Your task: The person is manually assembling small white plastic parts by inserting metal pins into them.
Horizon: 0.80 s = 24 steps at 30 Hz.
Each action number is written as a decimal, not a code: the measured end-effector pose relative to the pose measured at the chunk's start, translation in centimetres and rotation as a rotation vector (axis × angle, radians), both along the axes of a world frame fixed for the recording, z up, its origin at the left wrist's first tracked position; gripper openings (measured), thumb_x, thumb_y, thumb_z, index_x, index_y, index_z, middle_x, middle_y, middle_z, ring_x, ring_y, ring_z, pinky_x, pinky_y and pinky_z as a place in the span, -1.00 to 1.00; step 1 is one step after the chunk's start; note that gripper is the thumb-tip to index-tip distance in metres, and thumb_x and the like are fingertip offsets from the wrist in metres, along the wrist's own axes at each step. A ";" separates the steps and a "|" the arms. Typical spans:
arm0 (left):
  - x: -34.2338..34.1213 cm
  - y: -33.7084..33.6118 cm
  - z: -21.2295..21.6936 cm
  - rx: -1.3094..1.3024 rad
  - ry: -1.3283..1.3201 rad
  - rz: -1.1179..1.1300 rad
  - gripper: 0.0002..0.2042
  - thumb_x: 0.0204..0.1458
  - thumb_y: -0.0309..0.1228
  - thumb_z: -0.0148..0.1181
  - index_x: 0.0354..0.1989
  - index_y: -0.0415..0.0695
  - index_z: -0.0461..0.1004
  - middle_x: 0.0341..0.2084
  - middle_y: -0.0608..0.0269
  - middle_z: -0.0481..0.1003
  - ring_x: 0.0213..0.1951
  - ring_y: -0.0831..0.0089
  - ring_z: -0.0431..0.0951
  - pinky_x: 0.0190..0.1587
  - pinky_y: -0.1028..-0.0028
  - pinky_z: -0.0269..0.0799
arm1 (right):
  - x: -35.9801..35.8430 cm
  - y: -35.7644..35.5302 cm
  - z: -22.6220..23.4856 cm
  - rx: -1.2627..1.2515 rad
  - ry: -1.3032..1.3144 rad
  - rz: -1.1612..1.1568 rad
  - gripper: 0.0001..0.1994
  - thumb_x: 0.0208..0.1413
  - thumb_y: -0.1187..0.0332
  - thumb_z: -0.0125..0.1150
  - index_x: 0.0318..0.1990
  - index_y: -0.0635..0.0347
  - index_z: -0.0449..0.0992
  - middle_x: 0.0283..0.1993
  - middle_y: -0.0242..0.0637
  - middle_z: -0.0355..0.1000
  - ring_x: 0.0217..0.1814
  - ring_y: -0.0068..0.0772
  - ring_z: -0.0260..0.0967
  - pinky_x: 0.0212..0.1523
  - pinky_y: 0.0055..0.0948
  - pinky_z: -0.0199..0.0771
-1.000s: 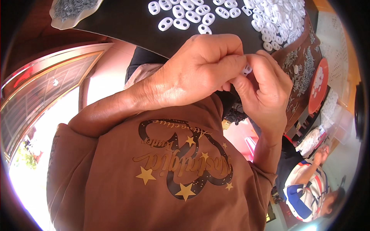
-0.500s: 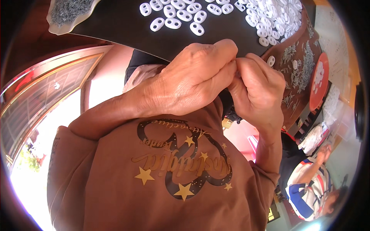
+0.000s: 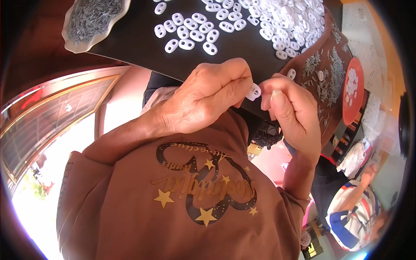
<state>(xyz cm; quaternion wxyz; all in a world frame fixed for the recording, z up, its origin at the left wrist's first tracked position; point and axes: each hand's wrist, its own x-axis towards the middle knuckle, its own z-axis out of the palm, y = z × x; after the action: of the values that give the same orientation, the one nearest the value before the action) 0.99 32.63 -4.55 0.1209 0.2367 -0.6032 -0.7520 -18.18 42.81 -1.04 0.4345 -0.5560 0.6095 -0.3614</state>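
Observation:
A small white oval plastic piece with two round holes sticks out from the fingertips of my left hand, which is closed on it in a pinch. Just to its right is my right hand, apart from the piece. Its fingers are curled in, with the thumb bent beside them. Whatever they may hold is hidden. Beyond both hands, several matching white pieces lie loose on a dark tabletop.
At the far right rises a heap of white pieces. A pale tray of small grey metal parts stands far left. Similar parts lie scattered on brown cloth, beside a red dish. Another person is at lower right.
My hands have separated; the right has drawn off the white piece, now visible in my left fingertips. The view has shifted, so the tabletop things sit lower and more of them shows.

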 end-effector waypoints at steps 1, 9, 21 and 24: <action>-0.3 0.1 0.0 -0.010 0.025 0.001 -0.78 0.34 -0.33 -0.06 -0.28 -0.20 0.41 -0.52 0.34 0.41 -0.48 0.62 0.34 -0.39 0.56 0.28 | 0.2 0.0 0.1 -0.027 0.006 -0.012 -0.87 0.25 0.43 0.18 -0.25 0.34 0.45 -0.41 -0.23 0.35 -0.46 -0.36 0.28 -0.45 -0.42 0.28; -2.4 0.9 0.3 -0.154 0.071 -0.047 -0.78 0.35 -0.33 -0.03 -0.27 -0.21 0.41 -0.53 0.34 0.41 -0.48 0.65 0.33 -0.42 0.58 0.26 | -5.9 3.1 2.3 -0.025 0.443 -0.563 -0.84 0.23 0.41 0.23 -0.36 0.31 0.51 -0.54 -0.54 0.24 -0.50 -0.72 0.05 -0.51 -0.53 0.10; -2.1 0.8 -0.3 -0.289 -0.003 -0.049 -0.83 0.31 -0.40 0.07 -0.32 -0.21 0.41 -0.58 0.38 0.41 -0.51 0.69 0.34 -0.45 0.60 0.27 | -10.0 2.9 0.2 -0.044 0.594 -0.552 -0.77 0.30 0.31 0.14 -0.23 0.35 0.51 -0.44 -0.28 0.38 -0.39 -0.55 0.28 -0.30 -0.48 0.33; -1.9 0.8 -0.8 -0.285 0.041 -0.056 -0.83 0.30 -0.43 0.07 -0.33 -0.23 0.41 -0.58 0.38 0.40 -0.51 0.70 0.33 -0.45 0.60 0.27 | -7.1 0.8 0.0 -0.140 0.563 -0.228 -0.87 0.23 0.43 0.16 -0.15 0.28 0.52 -0.28 -0.19 0.48 -0.34 -0.26 0.43 -0.27 -0.33 0.42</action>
<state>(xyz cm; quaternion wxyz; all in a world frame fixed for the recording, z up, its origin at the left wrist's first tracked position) -0.95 33.39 -5.31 0.1444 0.1849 -0.7076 -0.6665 -25.28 43.59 -1.05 0.1658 -0.5910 0.7379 -0.2807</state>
